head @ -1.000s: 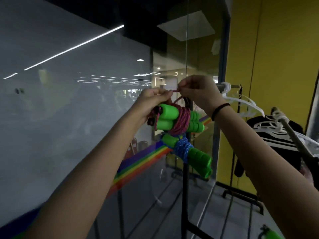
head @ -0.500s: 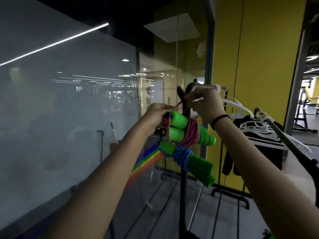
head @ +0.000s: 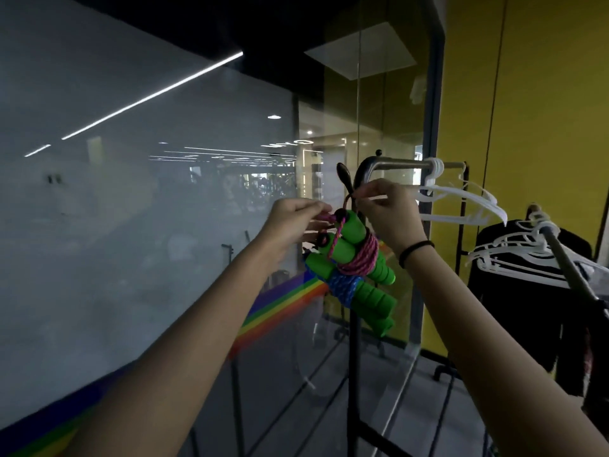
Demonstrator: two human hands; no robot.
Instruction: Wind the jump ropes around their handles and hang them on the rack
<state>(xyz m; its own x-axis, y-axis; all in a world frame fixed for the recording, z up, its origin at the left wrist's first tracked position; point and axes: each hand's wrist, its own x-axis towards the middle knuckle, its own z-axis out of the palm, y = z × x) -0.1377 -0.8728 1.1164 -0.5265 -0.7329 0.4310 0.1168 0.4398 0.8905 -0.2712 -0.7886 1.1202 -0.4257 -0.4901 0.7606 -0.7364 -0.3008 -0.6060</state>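
Observation:
A pink jump rope [head: 361, 255] is wound around its two green foam handles and hangs by the black rack [head: 362, 173] corner post. My left hand [head: 293, 222] pinches the pink cord's end just left of the handles. My right hand [head: 389, 216] pinches a loop of the same cord at the black hook on the post. Directly below hangs a blue jump rope [head: 346, 286], wound around its own green handles, touching the pink bundle.
A frosted glass wall [head: 131, 225] with a rainbow stripe runs along the left. White hangers [head: 461, 196] hang on the rack's top bar. A second rail [head: 566, 258] at the right carries more hangers and dark clothes. The yellow wall is behind.
Both hands and the pink bundle have sunk lower in view as my head lifted. My right hand has moved from the bundle to the hook on the post.

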